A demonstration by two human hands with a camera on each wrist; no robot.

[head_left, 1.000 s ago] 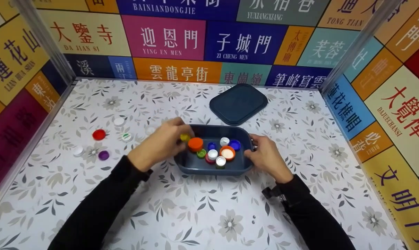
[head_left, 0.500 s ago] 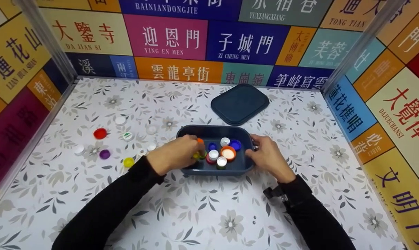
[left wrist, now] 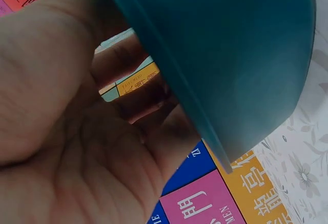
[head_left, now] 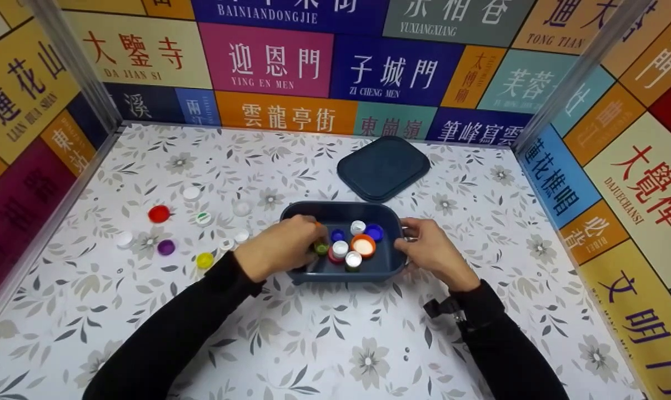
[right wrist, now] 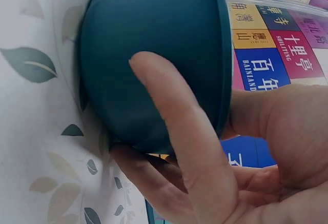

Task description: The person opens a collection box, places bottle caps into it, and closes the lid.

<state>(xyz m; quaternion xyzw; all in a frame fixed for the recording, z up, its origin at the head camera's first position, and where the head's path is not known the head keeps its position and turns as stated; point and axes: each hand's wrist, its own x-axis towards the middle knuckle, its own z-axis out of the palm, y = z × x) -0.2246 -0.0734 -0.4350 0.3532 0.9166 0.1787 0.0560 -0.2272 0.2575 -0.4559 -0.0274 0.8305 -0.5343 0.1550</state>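
Note:
A dark blue-green plastic box [head_left: 391, 261] stands on the table with several bottle caps inside. My right hand [head_left: 432, 250] grips its right end, thumb over the rim and fingers against the outer wall [right wrist: 154, 101]. My left hand [head_left: 283, 244] reaches over the left rim, palm outside the wall [left wrist: 220, 65] and fingertips inside. The fingertips are at a green cap [head_left: 321, 249]; I cannot tell whether they pinch it. An orange cap [head_left: 318, 224] is mostly hidden behind that hand. To the right lie an orange-rimmed cap [head_left: 363, 245], white caps [head_left: 340, 248] and blue caps [head_left: 374, 232].
A dark lid [head_left: 384, 168] lies behind the box. Scattered on the table at left are a red cap [head_left: 159, 214], a purple cap [head_left: 166, 248], a yellow cap [head_left: 205, 260] and several white caps [head_left: 191, 193]. Lettered panels [head_left: 263, 64] wall in the table.
My left hand has moved from the box's back left corner forward and deeper among the caps. The yellow cap by its fingers is now out of sight. My right hand keeps its grip.

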